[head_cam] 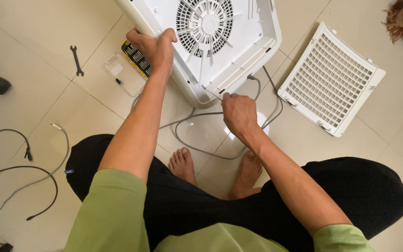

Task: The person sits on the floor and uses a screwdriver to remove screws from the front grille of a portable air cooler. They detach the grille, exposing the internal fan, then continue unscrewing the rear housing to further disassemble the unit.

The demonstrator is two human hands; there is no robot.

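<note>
Sitting cross-legged on the tiled floor [33,28], a person in a green shirt and black trousers is working on a white plastic fan housing [239,42], which is lying near the far edge of the floor with its round vented grille facing up. Beside it, toward the far right, a white lattice grille panel [331,79] is lying flat on the tiles, apart from the housing. A grey power cord [197,140] is running out from the housing's near edge and looping across the floor in front of the person's bare feet. The left hand [154,46] is clamping the housing's left edge, fingers curled over the rim. The right hand [239,114] is closing around a thin tool, likely a screwdriver [213,92], whose tip is meeting the housing's near corner; its handle is hidden in the fist. Just left of the housing, a clear bit case [127,70] with a yellow-and-black row of bits is lying open. Further left, a small black wrench [76,59] is resting on the tiles, well apart from both hands.
</note>
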